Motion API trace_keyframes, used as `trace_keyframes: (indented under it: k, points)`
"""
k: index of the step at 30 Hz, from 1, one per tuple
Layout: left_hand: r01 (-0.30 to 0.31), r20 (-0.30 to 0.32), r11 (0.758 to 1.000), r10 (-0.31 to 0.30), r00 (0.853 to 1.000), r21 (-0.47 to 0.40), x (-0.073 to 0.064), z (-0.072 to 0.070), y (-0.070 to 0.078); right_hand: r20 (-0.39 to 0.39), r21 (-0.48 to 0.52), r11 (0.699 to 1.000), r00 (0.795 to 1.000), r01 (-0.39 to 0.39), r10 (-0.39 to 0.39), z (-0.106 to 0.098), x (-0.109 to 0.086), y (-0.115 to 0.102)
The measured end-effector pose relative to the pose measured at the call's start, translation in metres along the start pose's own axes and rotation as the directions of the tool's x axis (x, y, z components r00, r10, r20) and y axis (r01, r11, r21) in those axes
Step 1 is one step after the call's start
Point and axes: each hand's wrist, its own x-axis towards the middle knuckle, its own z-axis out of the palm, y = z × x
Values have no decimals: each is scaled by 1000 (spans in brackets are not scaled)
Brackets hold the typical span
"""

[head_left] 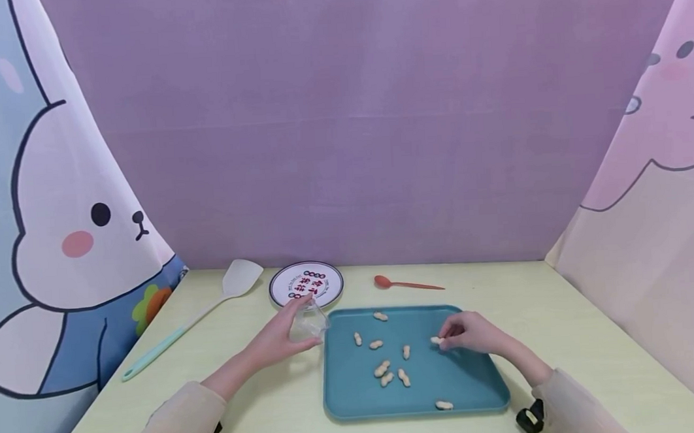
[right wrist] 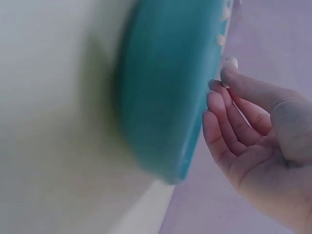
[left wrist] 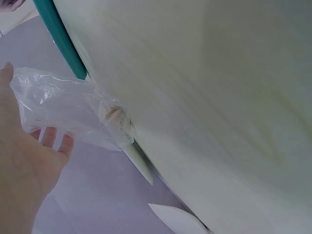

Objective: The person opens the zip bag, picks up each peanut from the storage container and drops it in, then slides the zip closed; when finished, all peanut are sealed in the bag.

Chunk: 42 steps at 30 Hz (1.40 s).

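On the pale yellow table (head_left: pixel 589 347) sits a teal tray (head_left: pixel 467 380), smooth, with rounded corners and a low raised rim. Eight peanuts (head_left: pixel 382 368) lie scattered over it, their dry, tan shells ridged and pinched at the waist; two lie close together near the centre, and one rests by the near edge.

Above the tray's right half, the right hand (head_left: pixel 473 333) pinches one more peanut (head_left: pixel 434 340) between thumb and fingertips. That nut pokes out past the tips, pointing left toward the others; in the right wrist view, the other fingers curl loosely below the thumb.

Just beyond the tray's left rim, the left hand (head_left: pixel 278 341) holds a clear bag (head_left: pixel 312 321), thumb and fingers set apart around its upper part. Its thin, glossy film is creased and see-through, and something tan shows at the far end, too blurred to name.

Behind the bag lies a round, glazed white plate (head_left: pixel 306 281) with a dark rim line and red print. A slim red spoon (head_left: pixel 409 285) lies behind the tray; to the left, a turner (head_left: pixel 233 288) with a broad whitish blade and a mint handle slants across the table.
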Motion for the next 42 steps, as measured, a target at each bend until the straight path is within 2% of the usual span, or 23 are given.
trace_keyframes:
  k: [9, 17, 32, 38, 42]
  points:
    - [-2, -3, 1000, 2, 1000, 5, 0, 1, -2, -103, 41, 998, 994, 37, -33, -9, 19, -19]
    - [12, 3, 1000, -12, 1000, -5, 0, 0, -1, -163, 87, 992, 983, 95, -80, 1, 47, -47]
    - [26, 8, 1000, -26, 1000, 10, 0, -1, 2, -154, 146, 957, 961, 251, -229, 33, 92, -117]
    - [13, 2, 1000, -13, 1000, 3, 0, 0, 0, -171, 154, 944, 949, 292, -266, 49, 107, -135]
    - [12, 0, 1000, -12, 1000, 3, 0, 0, 0, -159, 184, 935, 947, 305, -278, 59, 116, -139]
